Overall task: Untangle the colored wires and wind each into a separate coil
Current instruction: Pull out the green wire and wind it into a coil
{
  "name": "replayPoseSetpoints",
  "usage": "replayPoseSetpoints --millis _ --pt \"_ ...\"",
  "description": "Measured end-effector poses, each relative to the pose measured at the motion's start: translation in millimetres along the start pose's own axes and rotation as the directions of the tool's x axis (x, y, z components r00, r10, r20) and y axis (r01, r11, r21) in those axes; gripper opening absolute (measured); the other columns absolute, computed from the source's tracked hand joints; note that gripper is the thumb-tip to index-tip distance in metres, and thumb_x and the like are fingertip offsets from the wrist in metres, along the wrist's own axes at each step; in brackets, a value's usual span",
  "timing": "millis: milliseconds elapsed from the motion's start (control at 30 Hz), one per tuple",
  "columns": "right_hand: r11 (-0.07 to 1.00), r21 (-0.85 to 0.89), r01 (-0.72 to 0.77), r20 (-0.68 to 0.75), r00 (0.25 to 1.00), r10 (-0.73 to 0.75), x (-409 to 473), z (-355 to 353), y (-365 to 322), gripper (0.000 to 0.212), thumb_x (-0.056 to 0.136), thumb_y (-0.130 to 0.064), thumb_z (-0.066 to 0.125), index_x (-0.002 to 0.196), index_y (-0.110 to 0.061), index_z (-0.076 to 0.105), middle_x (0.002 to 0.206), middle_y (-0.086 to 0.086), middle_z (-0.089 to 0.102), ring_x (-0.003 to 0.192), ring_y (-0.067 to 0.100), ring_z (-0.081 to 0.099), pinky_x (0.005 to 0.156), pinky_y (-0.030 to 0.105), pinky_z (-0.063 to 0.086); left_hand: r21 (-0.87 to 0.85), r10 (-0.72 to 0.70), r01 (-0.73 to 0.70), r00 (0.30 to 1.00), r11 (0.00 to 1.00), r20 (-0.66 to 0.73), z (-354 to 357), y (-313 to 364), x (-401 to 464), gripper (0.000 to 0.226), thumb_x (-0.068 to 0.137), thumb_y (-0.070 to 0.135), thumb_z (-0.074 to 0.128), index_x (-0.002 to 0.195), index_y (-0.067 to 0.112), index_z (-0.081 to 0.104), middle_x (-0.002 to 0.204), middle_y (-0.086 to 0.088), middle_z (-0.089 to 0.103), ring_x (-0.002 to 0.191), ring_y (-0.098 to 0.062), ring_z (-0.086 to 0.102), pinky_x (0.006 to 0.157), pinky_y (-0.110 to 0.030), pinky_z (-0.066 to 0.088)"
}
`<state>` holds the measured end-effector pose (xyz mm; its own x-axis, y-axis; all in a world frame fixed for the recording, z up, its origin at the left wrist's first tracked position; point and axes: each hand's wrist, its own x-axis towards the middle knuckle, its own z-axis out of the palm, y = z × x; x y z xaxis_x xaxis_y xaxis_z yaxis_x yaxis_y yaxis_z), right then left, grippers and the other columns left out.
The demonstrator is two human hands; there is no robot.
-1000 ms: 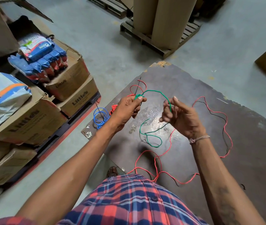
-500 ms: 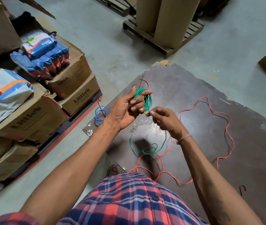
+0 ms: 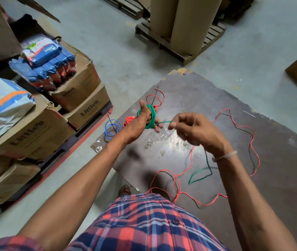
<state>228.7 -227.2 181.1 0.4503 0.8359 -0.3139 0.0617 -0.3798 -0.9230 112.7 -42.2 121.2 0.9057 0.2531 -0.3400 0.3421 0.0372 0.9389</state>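
Green wire (image 3: pixel 151 115): coiled round left hand (image 3: pixel 142 119) fingers, free strand pinched by right hand (image 3: pixel 191 128), above board's (image 3: pixel 279 178) left corner.

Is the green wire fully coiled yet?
Not yet: green wire is wrapped around the left hand, but a loose tail lies on the board.

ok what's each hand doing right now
Left hand: fingers straight, thin green wire coiled around them.
Right hand: pinching the green wire's running strand.
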Motion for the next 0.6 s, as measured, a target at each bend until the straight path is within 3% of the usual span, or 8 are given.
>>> replayPoseSetpoints --millis 67,167,267,367,467,600 --pt "0.997 0.057 0.054 -0.079 0.996 -0.049 7.5 -14.3 -0.4 0.020 0.103 -0.015 0.059 0.098 0.002 0.069 0.054 0.000 0.043 0.046 0.012 0.024 0.040 0.020 0.017 0.055 0.008 -0.014 0.995 0.998 0.104 2.6 -4.0 -7.0 0.130 0.062 0.099 0.001 0.119 -0.007 0.051 0.086 -0.014 0.069 0.071 -0.024 0.060 0.085 -0.033 0.047" --pt "0.990 -0.076 0.118 -0.222 0.966 -0.133 20.5 -24.0 3.7 0.021 0.101 -0.017 0.063 0.096 0.003 0.069 0.059 -0.002 0.044 0.048 0.004 0.033 0.044 0.014 0.026 -0.001 0.019 -0.019 0.979 1.000 0.205 12.0 0.6 -16.0 0.122 0.073 0.084 -0.010 0.126 -0.009 0.048 0.071 -0.007 0.053 0.059 -0.019 0.041 0.075 -0.034 0.041" --pt "0.971 -0.208 0.119 -0.347 0.919 -0.187 34.1 -19.9 15.2 0.020 0.098 -0.020 0.069 0.092 -0.001 0.071 0.061 -0.006 0.049 0.049 0.000 0.038 0.050 0.011 0.032 -0.154 0.025 0.011 0.972 0.988 0.232 20.6 6.8 -16.7 0.122 0.077 0.077 -0.019 0.136 -0.008 0.047 0.066 -0.001 0.040 0.055 -0.015 0.030 0.064 -0.026 0.043" --pt "0.965 -0.253 0.067 -0.400 0.901 -0.168 45.0 -10.4 40.3 0.016 0.097 -0.025 0.069 0.089 -0.012 0.075 0.060 -0.008 0.052 0.053 0.002 0.039 0.055 0.020 0.032 -0.403 0.091 0.011 0.968 0.915 0.232 19.3 12.7 -18.3 0.123 0.081 0.078 -0.021 0.138 -0.008 0.048 0.067 0.001 0.034 0.054 -0.013 0.026 0.062 -0.030 0.035" --pt "0.961 -0.277 -0.001 -0.338 0.936 -0.097 45.4 9.5 63.0 0.021 0.101 -0.031 0.063 0.095 -0.018 0.079 0.063 0.004 0.053 0.059 0.010 0.039 0.058 0.028 0.034 -0.625 0.193 -0.028 0.961 0.780 0.198 11.2 21.5 -17.6 0.130 0.079 0.086 -0.014 0.142 -0.013 0.041 0.069 0.000 0.030 0.055 -0.014 0.024 0.065 -0.032 0.040" --pt "0.963 -0.264 -0.047 -0.145 0.989 0.008 33.4 51.6 64.0 0.027 0.106 -0.032 0.054 0.103 -0.017 0.076 0.061 0.001 0.054 0.048 0.003 0.043 0.052 0.016 0.036 -0.772 0.267 -0.100 0.959 0.628 0.093 4.3 27.9 -9.5 0.121 0.077 0.091 -0.006 0.135 -0.004 0.041 0.079 -0.003 0.039 0.063 -0.017 0.035 0.078 -0.036 0.043"
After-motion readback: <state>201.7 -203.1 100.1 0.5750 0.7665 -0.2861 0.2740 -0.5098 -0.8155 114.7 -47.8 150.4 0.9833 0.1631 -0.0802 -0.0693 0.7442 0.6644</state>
